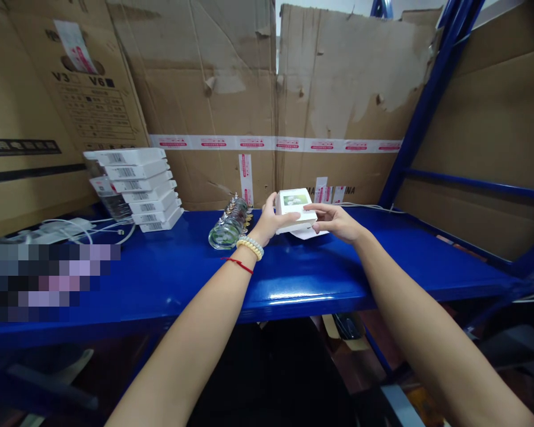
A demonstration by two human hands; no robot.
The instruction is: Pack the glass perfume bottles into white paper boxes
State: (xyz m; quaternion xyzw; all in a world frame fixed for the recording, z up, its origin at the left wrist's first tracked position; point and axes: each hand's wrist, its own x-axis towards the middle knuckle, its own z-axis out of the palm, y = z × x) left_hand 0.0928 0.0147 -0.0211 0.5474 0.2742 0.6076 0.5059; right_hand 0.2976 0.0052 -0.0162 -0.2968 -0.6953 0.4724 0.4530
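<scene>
Currently both hands are on the small white box (295,212) at the back middle of the blue shelf (169,279). Left hand (271,222) is wrapped around the box's left side, thumb on the front edge, fingers closed against it. Right hand (336,221) is at the right side, fingertips on the box's top right edge, fingers loosely curled, not a full grip.

Box sits low, touching or just above a white sheet or flap (309,233) that pokes out beneath it on the shelf; can't tell if the box is lifted clear. Lid looks shut, green picture on top.

Progress, as a judgement: box is in hand and held square between both hands, nothing visibly opened or taken out. Handling looks early to mid.

Nearby: row of clear glass jars (230,224) lying just left of the left hand, close but apart from the box. Stack of flat white boxes (136,188) with barcode labels well off to the left. White cables (78,228) lie at far left. Cardboard cartons (267,101) form the back wall.
</scene>
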